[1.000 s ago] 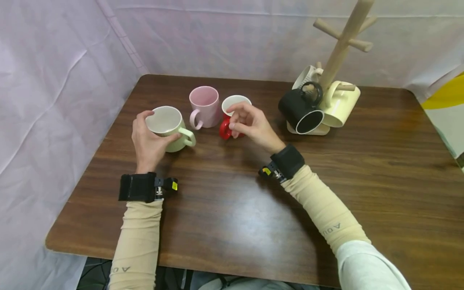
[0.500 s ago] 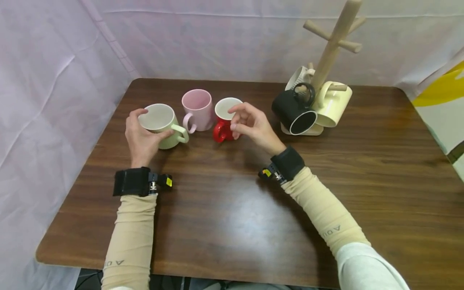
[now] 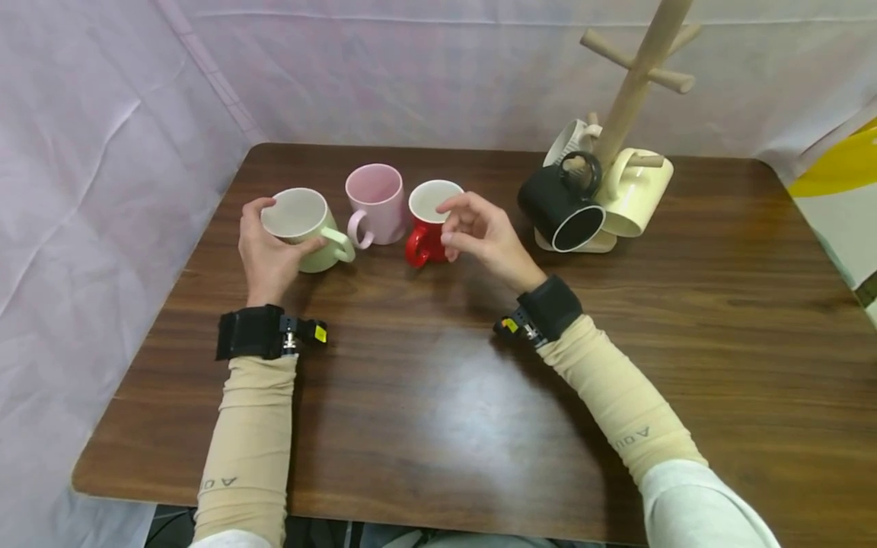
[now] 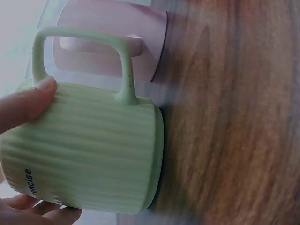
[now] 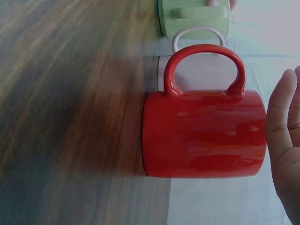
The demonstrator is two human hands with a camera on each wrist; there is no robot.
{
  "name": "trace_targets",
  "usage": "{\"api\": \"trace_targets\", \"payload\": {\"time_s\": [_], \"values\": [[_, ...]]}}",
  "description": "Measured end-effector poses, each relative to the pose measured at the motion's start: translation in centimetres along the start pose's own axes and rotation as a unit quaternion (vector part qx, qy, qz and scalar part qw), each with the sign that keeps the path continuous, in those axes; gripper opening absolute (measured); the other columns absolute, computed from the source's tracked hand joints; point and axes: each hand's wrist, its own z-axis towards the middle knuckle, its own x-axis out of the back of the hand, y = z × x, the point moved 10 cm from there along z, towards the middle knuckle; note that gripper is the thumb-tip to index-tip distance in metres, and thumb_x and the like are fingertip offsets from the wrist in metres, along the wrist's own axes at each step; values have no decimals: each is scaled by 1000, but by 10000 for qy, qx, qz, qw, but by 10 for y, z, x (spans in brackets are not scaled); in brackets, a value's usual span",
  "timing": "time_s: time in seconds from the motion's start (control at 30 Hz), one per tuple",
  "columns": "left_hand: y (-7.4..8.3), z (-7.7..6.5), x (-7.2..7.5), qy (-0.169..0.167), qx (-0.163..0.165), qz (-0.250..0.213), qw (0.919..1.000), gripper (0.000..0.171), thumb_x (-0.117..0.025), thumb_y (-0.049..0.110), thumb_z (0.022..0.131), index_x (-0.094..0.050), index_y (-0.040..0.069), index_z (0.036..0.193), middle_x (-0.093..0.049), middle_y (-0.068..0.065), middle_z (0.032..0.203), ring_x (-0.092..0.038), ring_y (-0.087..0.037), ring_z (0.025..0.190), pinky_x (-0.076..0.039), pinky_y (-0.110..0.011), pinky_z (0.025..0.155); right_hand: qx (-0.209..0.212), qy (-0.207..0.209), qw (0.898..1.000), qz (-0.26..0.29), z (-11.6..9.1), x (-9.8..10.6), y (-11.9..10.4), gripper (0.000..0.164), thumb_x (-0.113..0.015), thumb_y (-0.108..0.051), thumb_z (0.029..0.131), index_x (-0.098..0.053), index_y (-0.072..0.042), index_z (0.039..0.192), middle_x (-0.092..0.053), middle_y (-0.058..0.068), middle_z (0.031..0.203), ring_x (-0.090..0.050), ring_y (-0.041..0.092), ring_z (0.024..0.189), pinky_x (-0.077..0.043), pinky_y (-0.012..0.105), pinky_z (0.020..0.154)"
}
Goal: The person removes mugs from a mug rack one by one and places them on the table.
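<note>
My left hand [image 3: 269, 255] grips a pale green ribbed mug [image 3: 319, 251], fingers at the far side of its rim and thumb near the handle. In the left wrist view the thumb presses by the handle's upper end, and dark lettering shows on the mug's wall. Its base is right at the tabletop. Beside it stands a pink mug [image 3: 386, 217], handle toward me. To the right, a red mug [image 5: 206, 136] with a white inside stands upright. My right hand [image 3: 488, 236] hovers at this mug's rim with loosely bent fingers, holding nothing.
A wooden mug tree [image 3: 626, 106] stands at the back right. A black mug [image 3: 555, 202], a cream mug [image 3: 640, 198] and a white mug [image 3: 567, 143] hang on its lower pegs. White cloth [image 3: 411, 76] closes off the brown table's [image 3: 411, 411] back.
The green mug has moved slightly back, away from me, in my left hand's grip. My right hand has drawn a little to the right of the red mug. The head view has shifted slightly.
</note>
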Motion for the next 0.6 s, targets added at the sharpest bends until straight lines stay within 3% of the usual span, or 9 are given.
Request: {"api": "trace_targets", "payload": {"time_s": [0.3,0.43,0.6], "values": [[-8,-1,-6,-489,636,61,9968,93,-84,4,80,-26,3,154,-45,-22,149,-44,-33,136,-31,-39,114,-65,-6,10000,-36,-5,1,1,33,-59,17,87,-49,20,118,-62,6,82,-60,22,65,-54,30,63],[-10,-3,-6,-460,792,19,9958,92,-82,4,82,-26,3,155,-42,-21,152,-41,-31,138,-29,-36,115,-91,16,9999,-65,-6,3,1,33,-59,16,87,-49,20,118,-62,6,82,-60,22,64,-54,30,63],[-3,-7,-1,-163,665,-86,9976,79,-79,2,83,-36,0,150,-43,-21,148,-41,-30,137,-28,-34,114,-130,67,9998,-102,-8,7,2,30,-58,17,88,-51,19,117,-62,6,81,-61,21,64,-54,30,63]]}}
